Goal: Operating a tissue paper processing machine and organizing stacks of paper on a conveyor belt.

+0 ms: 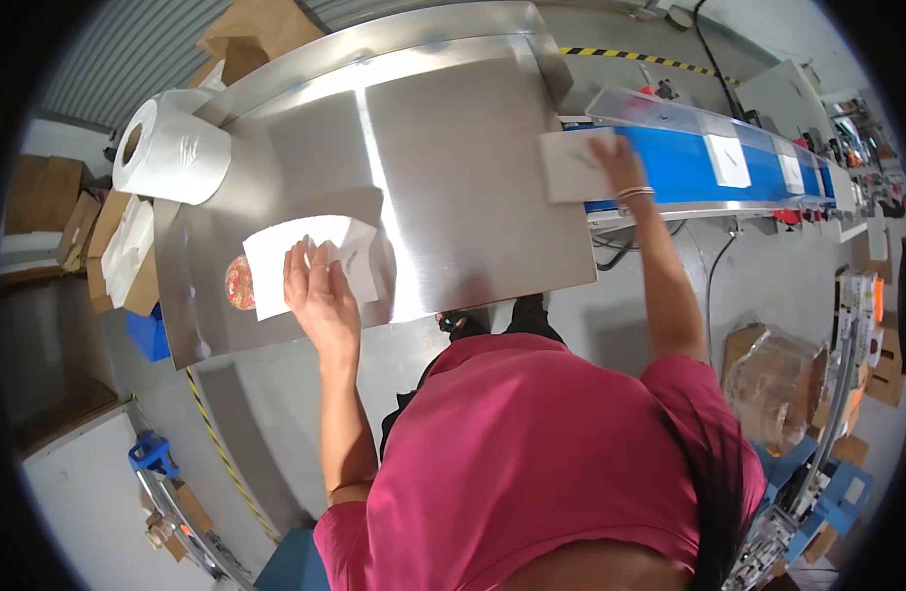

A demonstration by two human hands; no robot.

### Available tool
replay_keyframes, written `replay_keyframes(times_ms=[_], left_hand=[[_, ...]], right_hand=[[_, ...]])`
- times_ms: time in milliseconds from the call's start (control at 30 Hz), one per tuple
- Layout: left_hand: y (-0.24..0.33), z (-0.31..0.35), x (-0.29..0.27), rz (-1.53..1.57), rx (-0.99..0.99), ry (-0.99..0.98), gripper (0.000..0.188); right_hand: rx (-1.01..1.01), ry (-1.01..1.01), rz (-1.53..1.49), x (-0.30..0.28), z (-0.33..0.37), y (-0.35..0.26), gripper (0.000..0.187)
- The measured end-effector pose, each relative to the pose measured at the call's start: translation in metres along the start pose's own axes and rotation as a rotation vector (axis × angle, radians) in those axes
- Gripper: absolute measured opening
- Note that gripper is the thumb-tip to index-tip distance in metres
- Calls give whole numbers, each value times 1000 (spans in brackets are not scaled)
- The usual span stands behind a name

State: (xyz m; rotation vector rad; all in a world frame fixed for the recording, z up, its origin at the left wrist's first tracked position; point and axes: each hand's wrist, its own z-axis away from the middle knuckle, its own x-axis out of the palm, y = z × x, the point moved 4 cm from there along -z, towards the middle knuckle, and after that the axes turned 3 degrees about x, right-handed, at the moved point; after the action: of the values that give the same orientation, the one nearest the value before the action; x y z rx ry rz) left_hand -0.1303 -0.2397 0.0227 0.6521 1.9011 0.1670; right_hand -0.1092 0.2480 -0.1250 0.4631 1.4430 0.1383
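My left hand (318,288) rests with outstretched fingers on a small heap of white flat packets (268,273) at the left of the steel table (453,197). From under their left side peeks a round red patterned piece (240,283); its kind I cannot make out. My right hand (618,169), slightly blurred, has its fingers on the right end of another white flat packet (571,169). That packet straddles the table's right edge and the start of the blue conveyor belt (665,163). The underside of my right hand's grip is hidden.
Further along the belt lie more white packets (729,161), beneath a clear guard rail (660,108). A large white roll (177,148) stands at the table's far left corner. Cardboard boxes (128,256) are left of the table. A raised steel rim (374,39) borders the back.
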Motion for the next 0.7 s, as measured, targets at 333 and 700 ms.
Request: replay_keyframes(times_ms=[333,700], left_hand=[[4,0,-3,-51,55,-16,23],[-7,0,1,-99,47,-65,48]], right_hand=[[-329,291,-1193,-140,5,-131,42],[-404,-374,-1880,-155,6,-233,36]])
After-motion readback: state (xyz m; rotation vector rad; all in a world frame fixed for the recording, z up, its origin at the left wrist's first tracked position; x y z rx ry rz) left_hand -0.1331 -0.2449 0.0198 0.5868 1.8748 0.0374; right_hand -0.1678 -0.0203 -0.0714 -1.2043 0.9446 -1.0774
